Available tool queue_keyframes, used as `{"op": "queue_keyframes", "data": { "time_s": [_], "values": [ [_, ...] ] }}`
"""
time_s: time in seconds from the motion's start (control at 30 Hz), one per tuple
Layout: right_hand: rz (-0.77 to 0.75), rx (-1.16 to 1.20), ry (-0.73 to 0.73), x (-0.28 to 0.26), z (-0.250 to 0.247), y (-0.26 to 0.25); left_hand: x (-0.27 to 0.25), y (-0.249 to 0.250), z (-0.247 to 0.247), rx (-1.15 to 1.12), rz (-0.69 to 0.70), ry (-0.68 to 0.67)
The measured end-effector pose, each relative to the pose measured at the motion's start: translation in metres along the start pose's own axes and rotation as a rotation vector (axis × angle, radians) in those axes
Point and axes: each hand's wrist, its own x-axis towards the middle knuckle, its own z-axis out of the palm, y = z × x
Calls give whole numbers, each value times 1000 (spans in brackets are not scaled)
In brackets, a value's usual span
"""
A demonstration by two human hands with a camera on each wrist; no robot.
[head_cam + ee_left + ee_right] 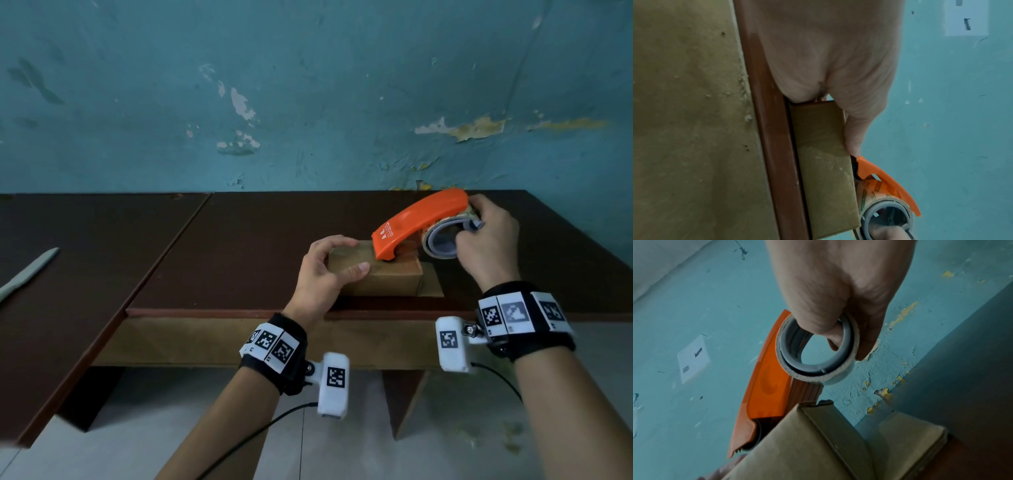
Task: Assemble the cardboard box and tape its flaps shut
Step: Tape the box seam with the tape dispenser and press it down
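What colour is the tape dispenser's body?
Orange, on the tape dispenser in the right hand; clearest in the head view.

I count one cardboard box, one orange tape dispenser with one tape roll, two hands: left hand, right hand. Two wrist cameras, one grey knife, two bench tops.

Small brown cardboard box on table edge, one flap flat. Orange tape dispenser tilted, nose on box top.

Matt brown cardboard box, glossy orange plastic tape dispenser, smooth dark wood-look table, peeling painted wall.
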Motion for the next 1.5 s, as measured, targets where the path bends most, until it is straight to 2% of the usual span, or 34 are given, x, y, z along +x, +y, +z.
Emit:
{"op": "queue_keyframes", "data": {
  "time_s": [0.5,0.67,1.2,1.27,1.37,1.4,1.5],
  "values": [
    [11,1,3,-1,2,1,2,6,-2,52,-58,6],
    [26,0,-10,-1,2,2,1,7,-2,104,-50,-45],
    [29,14,-13,-3,1,1,-2,7,4,116,-37,-65],
    [26,8,-14,-3,1,0,-3,4,5,272,54,-69],
    [15,-31,8,-5,1,-1,-2,2,5,761,368,-96],
    [10,-50,23,-6,1,-1,-2,3,6,842,409,-120],
    [16,-45,66,-9,1,-5,-3,8,7,924,384,-165]
  ]
}}
